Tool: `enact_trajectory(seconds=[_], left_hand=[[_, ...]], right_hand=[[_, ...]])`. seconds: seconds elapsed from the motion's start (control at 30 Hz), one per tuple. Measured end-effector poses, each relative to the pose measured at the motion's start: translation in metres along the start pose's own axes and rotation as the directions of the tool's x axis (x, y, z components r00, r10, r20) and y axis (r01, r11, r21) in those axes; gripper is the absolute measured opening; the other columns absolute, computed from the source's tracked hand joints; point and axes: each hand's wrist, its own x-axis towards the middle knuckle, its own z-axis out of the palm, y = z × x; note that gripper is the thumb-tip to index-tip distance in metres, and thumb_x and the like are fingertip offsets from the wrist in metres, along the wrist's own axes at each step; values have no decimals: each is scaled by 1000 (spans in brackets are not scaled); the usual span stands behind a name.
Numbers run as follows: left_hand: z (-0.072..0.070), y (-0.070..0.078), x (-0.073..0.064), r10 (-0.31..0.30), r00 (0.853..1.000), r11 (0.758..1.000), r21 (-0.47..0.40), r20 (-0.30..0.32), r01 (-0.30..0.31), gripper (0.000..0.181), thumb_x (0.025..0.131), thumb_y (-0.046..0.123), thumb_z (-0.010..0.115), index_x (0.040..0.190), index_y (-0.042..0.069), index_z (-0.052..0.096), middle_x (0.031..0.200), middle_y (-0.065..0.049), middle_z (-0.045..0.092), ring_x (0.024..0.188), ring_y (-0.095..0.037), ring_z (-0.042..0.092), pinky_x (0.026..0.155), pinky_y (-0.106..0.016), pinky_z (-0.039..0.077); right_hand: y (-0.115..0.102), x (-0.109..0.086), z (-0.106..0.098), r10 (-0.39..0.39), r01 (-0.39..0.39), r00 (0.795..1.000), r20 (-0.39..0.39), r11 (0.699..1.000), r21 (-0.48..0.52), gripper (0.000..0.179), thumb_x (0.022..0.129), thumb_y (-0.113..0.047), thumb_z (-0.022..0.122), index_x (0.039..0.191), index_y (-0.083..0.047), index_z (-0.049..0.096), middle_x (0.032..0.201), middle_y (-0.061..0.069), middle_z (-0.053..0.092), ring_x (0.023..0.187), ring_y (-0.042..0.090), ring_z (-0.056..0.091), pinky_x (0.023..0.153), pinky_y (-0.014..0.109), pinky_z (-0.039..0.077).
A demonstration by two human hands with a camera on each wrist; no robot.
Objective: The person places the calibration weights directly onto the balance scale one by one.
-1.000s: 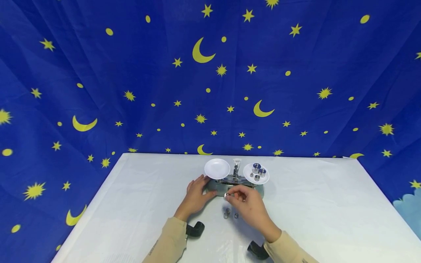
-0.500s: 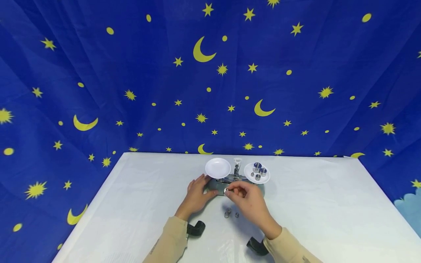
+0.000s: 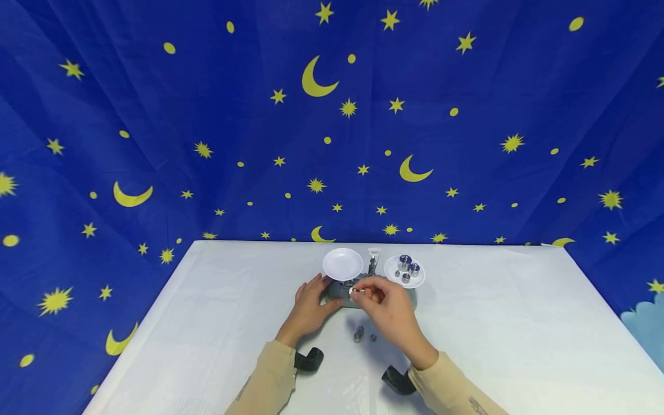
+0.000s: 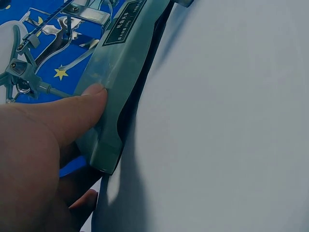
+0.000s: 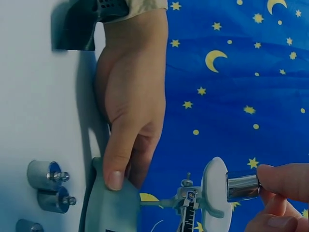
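A green-grey balance scale [image 3: 337, 297] with two white pans stands at the far part of the table. My left hand [image 3: 307, 314] grips the left end of its base, thumb on the front face, as the left wrist view [image 4: 91, 104] shows. With thumb and fingertips, my right hand [image 3: 389, 314] pinches a shiny metal weight [image 5: 243, 186], held up in front of the scale's middle in the head view. The left pan [image 3: 343, 264] has nothing on it. Several metal weights [image 3: 405, 263] stand on the right pan [image 3: 419, 279].
Three small knobbed weights [image 3: 358, 334] sit on the white table [image 3: 207, 346] in front of the scale. Black curved wrist mounts [image 3: 309, 360] extend from both sleeves close over the tabletop. A blue curtain with yellow moons and stars [image 3: 332, 144] hangs behind the table.
My right hand has moved a little forward and up, carrying the weight from below the base's front to over it. The left hand keeps its hold on the base.
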Motion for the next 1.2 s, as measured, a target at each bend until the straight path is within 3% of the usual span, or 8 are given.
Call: enact_trajectory(seconds=[0.3,1.2], left_hand=[[-1,1,1,-9,1000,1000,-6,11,9,61,94,31,71,144,2,52,149,-16,51,146,-37,33,119,-63,12],[-2,2,1,-6,1000,1000,-10,10,6,60,94,30,70,144,1,52,149,-17,50,145,-38,34,117,-65,13]], right_hand=[[-7,6,3,-18,20,999,-35,998,53,6,84,-4,79,89,-5,75,70,-1,56,58,9,47,50,18,37],[-13,26,20,-76,77,991,-108,997,4,6,83,-5,78,88,-7,75,67,-3,53,57,10,46,50,19,36]])
